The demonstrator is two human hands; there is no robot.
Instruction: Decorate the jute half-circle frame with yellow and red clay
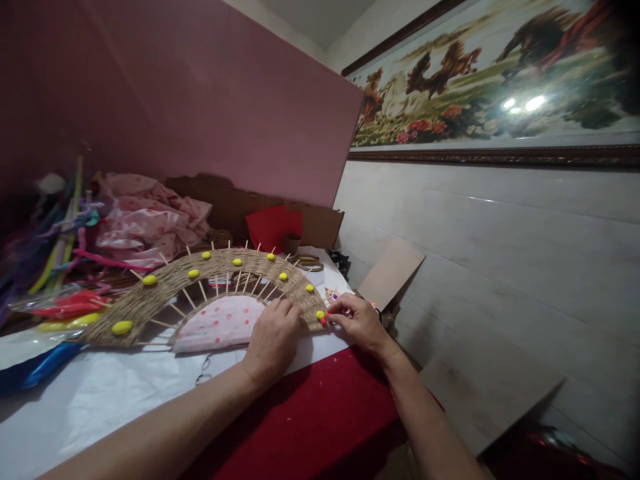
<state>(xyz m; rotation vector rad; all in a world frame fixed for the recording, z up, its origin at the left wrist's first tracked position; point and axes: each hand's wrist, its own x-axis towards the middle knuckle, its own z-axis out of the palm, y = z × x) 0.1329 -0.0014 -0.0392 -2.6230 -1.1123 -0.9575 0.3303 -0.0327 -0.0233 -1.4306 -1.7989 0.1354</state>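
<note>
A half-round fan woven of brown twine (pixel 170 285) over thin sticks lies across the white sheet. Yellow oval pieces (pixel 150 280) are spaced along its band, and pink dotted cloth (pixel 220 325) fills its inner half circle. My left hand (pixel 275 337) is closed at the fan's right part, fingers curled over the inner side of the band; the thumb is hidden. At the band's right end, my right hand (pixel 356 320) pinches a small red piece (pixel 328 315) beside a yellow oval. Another red bit (pixel 323 322) sits just below that oval.
Scissors (pixel 311 263), a small brown pot (pixel 292 243) and red sheets (pixel 274 225) stand behind the fan. Crumpled pink cloth (pixel 150 217), pipe cleaners and plastic packets (pixel 65 303) crowd the left. A red cloth (pixel 320 407) covers the near edge; a tiled wall (pixel 490 267) bounds the right.
</note>
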